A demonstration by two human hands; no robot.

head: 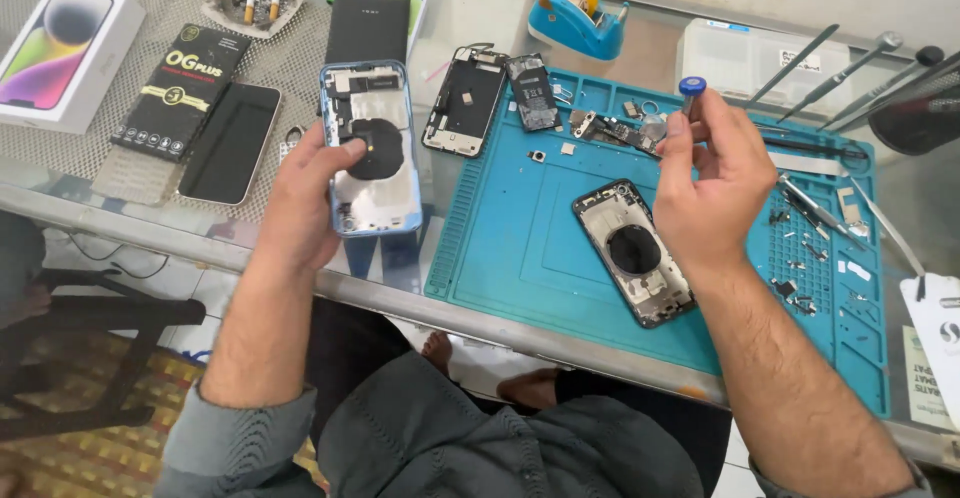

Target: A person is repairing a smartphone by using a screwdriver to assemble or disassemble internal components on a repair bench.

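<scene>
Screwdriver (690, 93) mostly hidden by right hand (712, 173), tip unseen

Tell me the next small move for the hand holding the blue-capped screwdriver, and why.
Probably bring the blue-capped screwdriver in the right hand across to the opened light-blue phone housing, since the left hand holds that housing tilted up with its inside exposed, while the tool is raised above the teal silicone repair mat.

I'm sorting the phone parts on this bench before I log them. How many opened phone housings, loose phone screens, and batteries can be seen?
Opened phone housings: 3, the blue housing in the left hand, the dark housing on the teal mat, the black housing on the glass
Loose phone screens: 1, the dark screen
Batteries: 1, the black battery
Total: 5
</scene>
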